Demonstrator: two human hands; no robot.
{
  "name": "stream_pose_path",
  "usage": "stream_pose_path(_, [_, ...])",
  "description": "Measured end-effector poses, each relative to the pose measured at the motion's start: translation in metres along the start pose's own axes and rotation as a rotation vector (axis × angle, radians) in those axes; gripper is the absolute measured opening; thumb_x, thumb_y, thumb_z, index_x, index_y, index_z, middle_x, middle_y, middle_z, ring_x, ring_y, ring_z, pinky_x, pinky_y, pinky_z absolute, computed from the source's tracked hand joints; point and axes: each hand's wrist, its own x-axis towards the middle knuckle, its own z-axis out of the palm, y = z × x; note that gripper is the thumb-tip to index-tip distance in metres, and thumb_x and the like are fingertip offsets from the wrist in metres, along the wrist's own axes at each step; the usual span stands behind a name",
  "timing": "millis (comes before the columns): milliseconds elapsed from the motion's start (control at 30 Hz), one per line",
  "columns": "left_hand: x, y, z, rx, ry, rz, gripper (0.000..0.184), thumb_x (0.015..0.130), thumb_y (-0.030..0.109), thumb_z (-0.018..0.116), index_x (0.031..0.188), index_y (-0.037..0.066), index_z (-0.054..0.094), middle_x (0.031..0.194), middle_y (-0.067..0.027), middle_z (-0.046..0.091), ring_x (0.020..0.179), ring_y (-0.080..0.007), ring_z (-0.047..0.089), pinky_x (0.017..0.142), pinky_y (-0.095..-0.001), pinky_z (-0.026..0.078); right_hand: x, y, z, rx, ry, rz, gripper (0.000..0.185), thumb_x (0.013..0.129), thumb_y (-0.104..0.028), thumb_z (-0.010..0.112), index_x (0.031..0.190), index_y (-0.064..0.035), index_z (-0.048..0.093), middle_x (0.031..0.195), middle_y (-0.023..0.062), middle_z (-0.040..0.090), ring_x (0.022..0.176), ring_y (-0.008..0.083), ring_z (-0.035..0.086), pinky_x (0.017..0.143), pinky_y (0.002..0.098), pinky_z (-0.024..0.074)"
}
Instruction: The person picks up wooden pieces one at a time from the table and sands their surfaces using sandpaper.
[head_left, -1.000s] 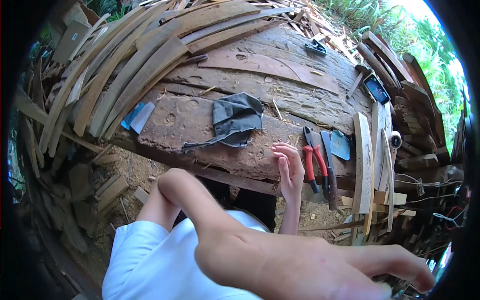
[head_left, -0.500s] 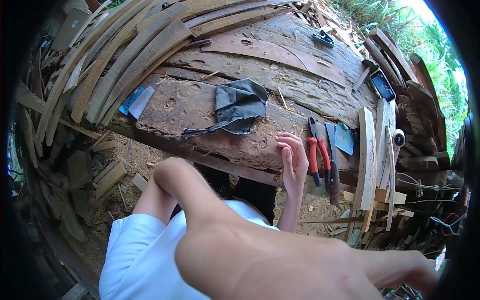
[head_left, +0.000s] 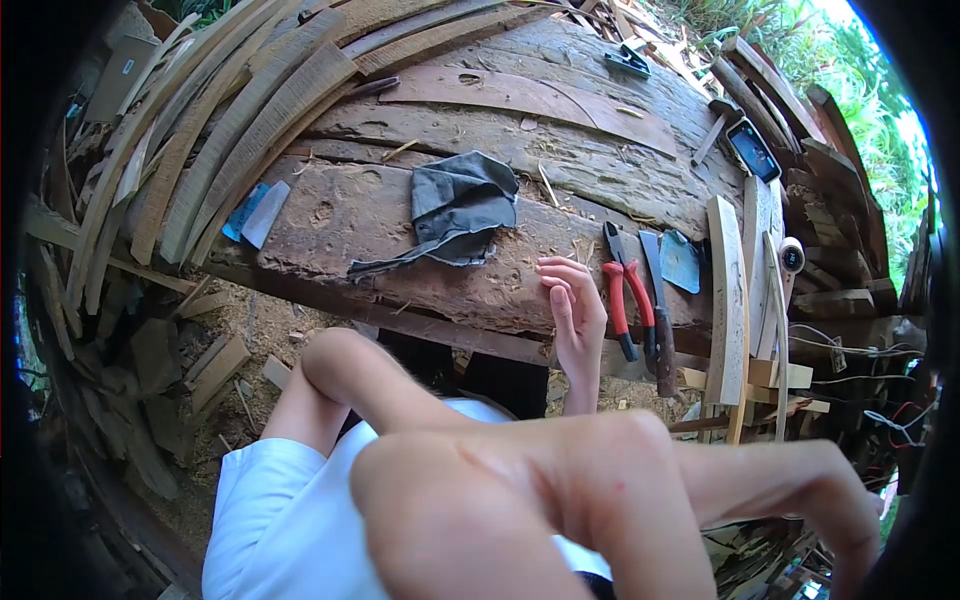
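Large in the foreground, my left hand (head_left: 560, 480) is raised close to the camera, its bent fingers spread apart. One finger reaches right and another points down; the fingertips are partly out of frame, and I see nothing between the fingers. My right hand (head_left: 573, 312) rests at the near edge of the worn wooden bench (head_left: 330, 225), loosely curled, thumb apart, holding nothing visible. Just right of it lie red-handled pliers (head_left: 622, 295) and a long flat blade tool with a dark handle (head_left: 660, 320). A crumpled dark grey cloth (head_left: 460, 205) lies to its upper left.
Curved wooden strips (head_left: 250, 120) are stacked at the left. Blue sandpaper-like pieces (head_left: 262, 213) lie beside them. At the right are a hammer (head_left: 712, 135), a phone (head_left: 753, 150), a round-faced watch-like device (head_left: 791, 256) and wooden boards (head_left: 727, 300). A black clamp (head_left: 628, 62) lies at the back.
My left hand's knuckles have moved left and up in view, and its fingers are bent more, with one now pointing down. The bench scene has shifted slightly left. My right hand stays on the bench edge.
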Motion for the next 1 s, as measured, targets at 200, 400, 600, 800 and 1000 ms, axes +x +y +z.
stream_pose_path(200, [0.006,-0.009,-0.005,-0.042,0.044,-0.024,0.074,0.097,0.062,0.032,0.139,0.005,0.051,0.141,-0.0199,0.051,0.139,-0.0316,0.039,0.117,-0.0568,0.022,0.000,0.002,0.000,-0.022,-0.008,-0.014,0.026,0.103,-0.019,0.054,0.114,0.0034,0.061,0.122,0.0134,0.059,0.115,0.0180,0.055,0.098,0.0289,0.0434])
stream_pose_path(400, [0.010,-0.016,-0.005,-0.134,0.052,-0.079,0.074,0.096,0.064,0.036,0.140,0.007,0.051,0.141,-0.0191,0.052,0.139,-0.0310,0.039,0.118,-0.0584,0.020,-0.002,0.027,-0.008,0.013,-0.003,-0.059,0.024,0.098,-0.014,0.059,0.117,0.0009,0.060,0.118,0.0152,0.062,0.111,0.0251,0.059,0.097,0.0348,0.0447])
stream_pose_path(600, [-0.001,0.006,-0.012,0.246,0.650,-0.391,0.059,0.097,0.049,0.038,0.133,0.008,0.060,0.143,-0.0099,0.052,0.136,-0.0172,0.041,0.114,-0.0421,0.029,-0.013,0.011,-0.001,-0.199,0.033,0.107,0.028,0.097,-0.013,0.059,0.121,0.0010,0.058,0.119,0.0163,0.062,0.113,0.0273,0.059,0.095,0.0364,0.0453])
stream_pose_path(800, [-0.013,0.015,-0.014,0.221,0.748,-0.399,0.048,0.097,0.040,0.046,0.131,0.009,0.060,0.145,-0.0071,0.050,0.132,-0.0134,0.044,0.110,-0.0349,0.032,-0.006,-0.002,0.001,-0.182,0.038,0.009,0.032,0.095,-0.011,0.058,0.125,0.0008,0.055,0.116,0.0163,0.062,0.106,0.0280,0.062,0.087,0.0369,0.0483])
stream_pose_path(1000, [-0.017,0.020,-0.014,0.238,0.770,-0.406,0.048,0.098,0.038,0.048,0.134,0.007,0.058,0.146,-0.0063,0.048,0.127,-0.0114,0.045,0.107,-0.0324,0.033,-0.006,0.005,0.000,-0.188,0.088,0.000,0.020,0.093,-0.007,0.060,0.111,0.0001,0.058,0.100,0.0145,0.064,0.093,0.0276,0.064,0.081,0.0369,0.0488])
